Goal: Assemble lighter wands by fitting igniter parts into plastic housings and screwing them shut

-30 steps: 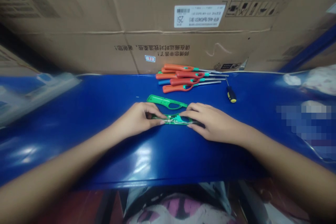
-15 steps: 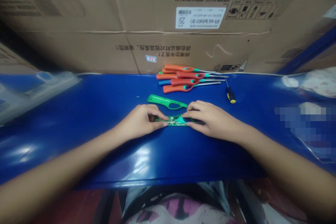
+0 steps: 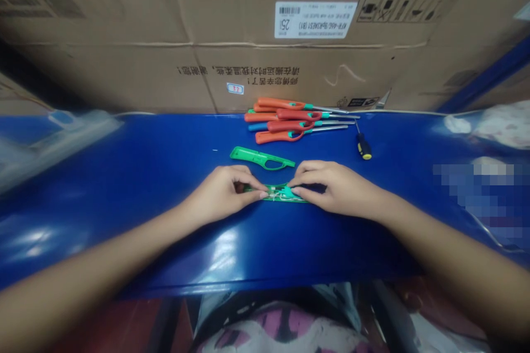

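Note:
An opened green long-necked lighter [image 3: 278,194] lies low over the blue table, its inner parts and pale wires facing up. My left hand [image 3: 226,192] pinches its left end between thumb and fingers. At the other end, my right hand [image 3: 331,186] has thumb and fingertips closed on the turquoise trigger [image 3: 288,192] and the shell's edge; the palm hides the far end. Just beyond both hands rests the loose green half of a lighter casing [image 3: 261,158], with an oval trigger opening.
Several orange and red long-necked lighters [image 3: 285,121] are piled against a big cardboard box [image 3: 144,77]. Right of them lies a black and yellow screwdriver [image 3: 364,146]. A plastic bag [image 3: 62,143] sits at the left of the blue table [image 3: 174,253].
My right thumb has shifted up and inward onto the turquoise trigger, closer to the index finger. My left hand keeps its pinch, and the view has tilted slightly.

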`<control>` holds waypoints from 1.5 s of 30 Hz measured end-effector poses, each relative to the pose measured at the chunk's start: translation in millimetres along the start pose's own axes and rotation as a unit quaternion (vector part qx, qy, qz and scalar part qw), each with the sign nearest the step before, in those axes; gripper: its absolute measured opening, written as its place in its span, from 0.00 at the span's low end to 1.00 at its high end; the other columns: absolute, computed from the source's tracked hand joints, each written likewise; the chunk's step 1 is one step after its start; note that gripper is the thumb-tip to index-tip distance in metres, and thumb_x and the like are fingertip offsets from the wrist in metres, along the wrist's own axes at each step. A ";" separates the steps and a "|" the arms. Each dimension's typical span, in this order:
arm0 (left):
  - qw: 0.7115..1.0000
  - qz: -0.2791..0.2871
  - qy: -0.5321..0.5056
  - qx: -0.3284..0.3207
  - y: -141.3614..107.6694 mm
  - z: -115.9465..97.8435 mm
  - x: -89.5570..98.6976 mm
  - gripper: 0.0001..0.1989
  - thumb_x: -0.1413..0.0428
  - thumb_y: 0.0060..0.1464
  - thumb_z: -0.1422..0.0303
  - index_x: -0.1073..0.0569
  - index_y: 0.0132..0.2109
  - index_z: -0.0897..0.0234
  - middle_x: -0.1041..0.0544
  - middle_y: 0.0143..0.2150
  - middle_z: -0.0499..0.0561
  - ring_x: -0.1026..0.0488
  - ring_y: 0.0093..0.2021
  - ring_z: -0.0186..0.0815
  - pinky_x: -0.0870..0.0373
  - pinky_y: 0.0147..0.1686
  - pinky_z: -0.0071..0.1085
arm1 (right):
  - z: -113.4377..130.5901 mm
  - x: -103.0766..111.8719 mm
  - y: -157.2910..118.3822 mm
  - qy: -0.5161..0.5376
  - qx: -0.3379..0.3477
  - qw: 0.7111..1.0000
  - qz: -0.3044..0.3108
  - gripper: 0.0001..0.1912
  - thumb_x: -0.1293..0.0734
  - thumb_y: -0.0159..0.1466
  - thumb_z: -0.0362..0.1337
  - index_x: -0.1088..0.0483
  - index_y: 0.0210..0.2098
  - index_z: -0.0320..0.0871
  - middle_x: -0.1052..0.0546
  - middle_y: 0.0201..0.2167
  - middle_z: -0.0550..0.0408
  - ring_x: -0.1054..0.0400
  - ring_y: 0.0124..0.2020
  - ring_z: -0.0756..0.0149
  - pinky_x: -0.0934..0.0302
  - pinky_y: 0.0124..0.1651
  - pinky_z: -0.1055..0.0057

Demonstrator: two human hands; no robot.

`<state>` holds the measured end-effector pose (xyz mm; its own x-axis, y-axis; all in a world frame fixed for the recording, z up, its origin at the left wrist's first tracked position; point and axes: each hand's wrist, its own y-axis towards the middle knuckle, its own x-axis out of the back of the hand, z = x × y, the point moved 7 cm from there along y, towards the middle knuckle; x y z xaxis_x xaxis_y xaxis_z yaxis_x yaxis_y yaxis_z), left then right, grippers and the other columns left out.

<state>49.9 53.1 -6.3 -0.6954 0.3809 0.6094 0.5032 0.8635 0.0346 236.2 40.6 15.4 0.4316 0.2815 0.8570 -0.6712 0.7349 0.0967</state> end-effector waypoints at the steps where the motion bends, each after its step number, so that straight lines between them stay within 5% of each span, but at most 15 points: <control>1: 1.000 -0.002 0.001 0.000 -0.1 -0.3 -0.1 0.06 0.36 0.55 0.64 0.15 0.39 0.57 0.23 0.32 0.48 0.31 0.28 0.30 0.39 0.27 0.26 | 0.0 0.6 -0.1 -0.001 -0.001 1.000 0.001 0.10 0.32 0.67 0.38 0.21 0.46 0.46 0.22 0.43 0.52 0.27 0.42 0.64 0.35 0.45 0.69; 8: 1.000 -0.009 0.004 0.003 -1.1 -0.3 -2.4 0.05 0.36 0.55 0.65 0.15 0.38 0.57 0.24 0.30 0.47 0.33 0.26 0.29 0.41 0.25 0.26 | 11.4 1.4 -2.4 -0.119 0.038 0.992 -0.003 0.10 0.31 0.66 0.39 0.21 0.45 0.46 0.21 0.43 0.52 0.26 0.42 0.61 0.35 0.44 0.65; 14: 1.000 -0.020 0.010 -0.001 -2.5 -4.4 -5.0 0.05 0.35 0.54 0.64 0.15 0.38 0.58 0.24 0.30 0.47 0.34 0.26 0.29 0.42 0.24 0.26 | 16.2 1.7 -4.8 -0.141 -0.008 0.990 -0.026 0.07 0.31 0.65 0.37 0.21 0.41 0.48 0.20 0.41 0.55 0.25 0.39 0.64 0.37 0.36 0.70; 25: 0.995 -0.052 0.045 -0.075 -6.6 -15.1 -6.4 0.06 0.37 0.57 0.67 0.16 0.41 0.60 0.23 0.33 0.48 0.32 0.26 0.27 0.37 0.27 0.26 | 1.8 -3.5 -1.5 -0.041 -0.028 0.997 -0.050 0.07 0.32 0.64 0.36 0.27 0.42 0.45 0.24 0.43 0.51 0.30 0.46 0.59 0.34 0.49 0.63; 32: 0.994 -0.049 0.056 -0.083 -7.4 -16.5 -6.4 0.06 0.38 0.59 0.67 0.16 0.41 0.59 0.23 0.33 0.48 0.31 0.26 0.28 0.36 0.28 0.26 | 22.9 -8.6 -2.7 -0.114 0.076 0.990 -0.026 0.18 0.38 0.71 0.40 0.29 0.58 0.48 0.28 0.59 0.46 0.35 0.59 0.53 0.39 0.59 0.51; 45: 0.994 -0.038 0.058 -0.090 -7.0 -18.9 -11.8 0.07 0.39 0.60 0.66 0.16 0.43 0.59 0.24 0.33 0.48 0.32 0.27 0.28 0.37 0.27 0.25 | 1.1 -16.7 4.8 0.028 -0.082 0.990 -0.115 0.14 0.32 0.65 0.35 0.26 0.50 0.46 0.28 0.49 0.49 0.32 0.51 0.56 0.36 0.55 0.55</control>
<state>64.3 36.2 1.3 -0.6762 0.2679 0.6863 0.5430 0.8108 0.2185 225.1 38.8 2.1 0.5982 0.1249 0.7916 -0.4458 0.8727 0.1992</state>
